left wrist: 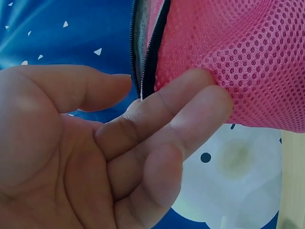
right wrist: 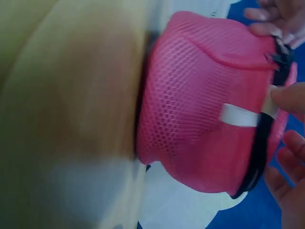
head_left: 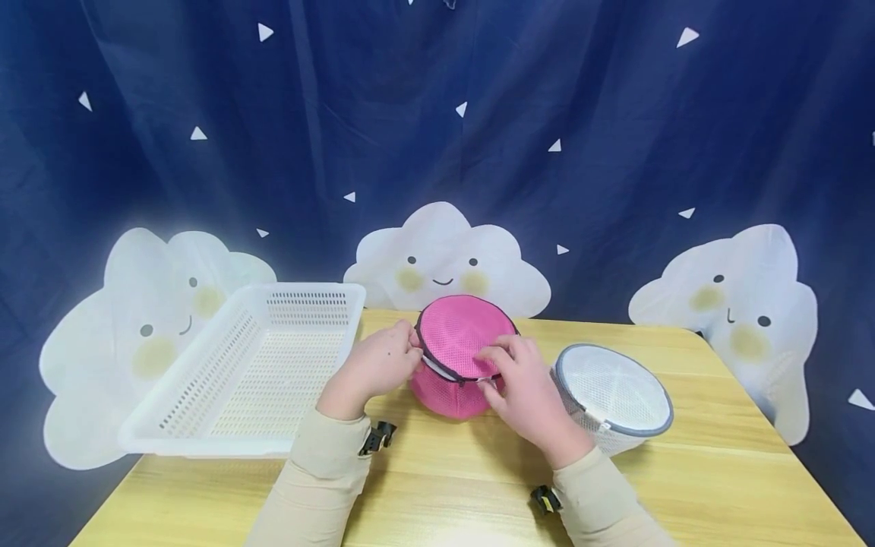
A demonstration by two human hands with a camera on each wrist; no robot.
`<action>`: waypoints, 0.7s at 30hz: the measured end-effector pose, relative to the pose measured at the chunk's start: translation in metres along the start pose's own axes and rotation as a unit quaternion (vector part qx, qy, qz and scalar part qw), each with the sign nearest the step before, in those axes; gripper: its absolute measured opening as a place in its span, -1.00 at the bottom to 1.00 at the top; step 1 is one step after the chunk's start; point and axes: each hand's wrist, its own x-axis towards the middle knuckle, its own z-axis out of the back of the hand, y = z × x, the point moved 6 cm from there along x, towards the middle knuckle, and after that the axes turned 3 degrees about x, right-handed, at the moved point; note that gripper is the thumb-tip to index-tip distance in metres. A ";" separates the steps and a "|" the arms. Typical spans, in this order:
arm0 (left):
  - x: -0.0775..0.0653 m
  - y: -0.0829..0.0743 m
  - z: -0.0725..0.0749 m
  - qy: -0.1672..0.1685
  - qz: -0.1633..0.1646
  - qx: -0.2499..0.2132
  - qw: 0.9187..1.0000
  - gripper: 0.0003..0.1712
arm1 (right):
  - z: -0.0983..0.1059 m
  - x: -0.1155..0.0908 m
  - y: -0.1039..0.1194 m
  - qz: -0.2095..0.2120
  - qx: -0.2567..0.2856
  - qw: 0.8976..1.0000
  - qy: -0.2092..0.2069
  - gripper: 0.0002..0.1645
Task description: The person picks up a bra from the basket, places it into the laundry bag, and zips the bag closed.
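The left hand (head_left: 383,365), fingers extended, touches the pink mesh bag (head_left: 451,346). The right hand (head_left: 525,389) pinches its rim (right wrist: 262,145), likely steadying the zipper (left wrist: 154,52).

A smiling-cloud blue curtain (head_left: 410,114) behind a wooden table (head_left: 437,471) suggests an indoor staged corner, room type unclear.

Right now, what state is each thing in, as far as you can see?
Pink mesh bag: upright on the wooden table
Its zipper: partly open
White mesh bag: standing on the table, lid over its top
White basket: upright, open-topped
Left hand: fingers touching the pink bag
Right hand: pinching the pink bag's rim
Blue curtain: hanging behind the table
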 end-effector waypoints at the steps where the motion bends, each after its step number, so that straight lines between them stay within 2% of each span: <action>1: 0.000 0.000 0.000 0.002 0.000 -0.004 1.000 -0.93 | -0.002 0.000 0.001 0.011 -0.012 1.000 0.000 -0.52; 7: 0.001 -0.001 -0.004 0.006 -0.007 -0.031 0.999 -0.94 | -0.008 0.000 0.005 0.030 -0.035 0.999 -0.013 -0.44; 13: 0.000 -0.005 -0.006 0.015 -0.026 -0.048 0.998 -0.95 | -0.005 0.003 0.007 0.051 -0.030 0.996 -0.061 -0.62; 21: -0.005 -0.017 0.003 -0.025 -0.037 0.056 0.997 -0.85 | 0.001 0.004 0.010 0.057 -0.025 0.996 -0.066 -0.80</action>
